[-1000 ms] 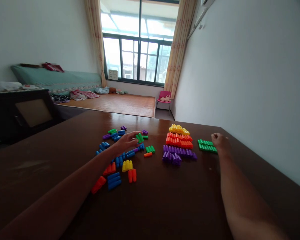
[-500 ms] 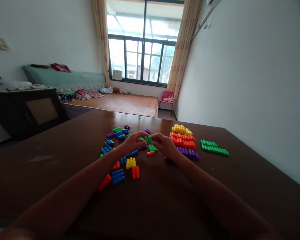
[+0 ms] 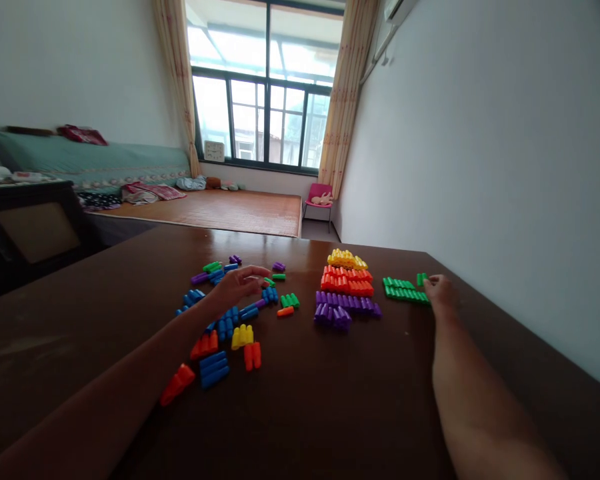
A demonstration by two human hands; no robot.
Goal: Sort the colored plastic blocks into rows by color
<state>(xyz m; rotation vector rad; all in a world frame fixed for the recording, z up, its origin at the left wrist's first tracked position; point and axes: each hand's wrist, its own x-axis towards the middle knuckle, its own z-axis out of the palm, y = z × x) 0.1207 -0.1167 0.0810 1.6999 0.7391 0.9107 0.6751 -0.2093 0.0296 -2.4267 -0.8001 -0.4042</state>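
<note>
My right hand (image 3: 441, 293) pinches a small green toy block piece (image 3: 421, 279) at the right of the table, just beside joined rows of green blocks (image 3: 405, 293). Over the mixed pile on the left hovers my left hand (image 3: 240, 285), its fingers stretched out and apart with nothing in them. Beneath and around it lie blue blocks (image 3: 214, 369), a yellow piece (image 3: 243, 337), orange pieces (image 3: 253, 356) and a green piece (image 3: 290, 301). My left hand and forearm hide part of this pile.
Between my hands stand sorted rows of yellow (image 3: 347, 259), orange (image 3: 347, 280) and purple blocks (image 3: 347, 302), with a heap of purple pieces (image 3: 333, 317) in front. All rest on a dark glossy table (image 3: 330, 400). Beyond its far edge are a bed (image 3: 230, 210) and pink chair (image 3: 319, 195).
My hands have parted. The right one has carried the green piece right to the green rows, while the left has moved back over the pile. The view has turned slightly right.
</note>
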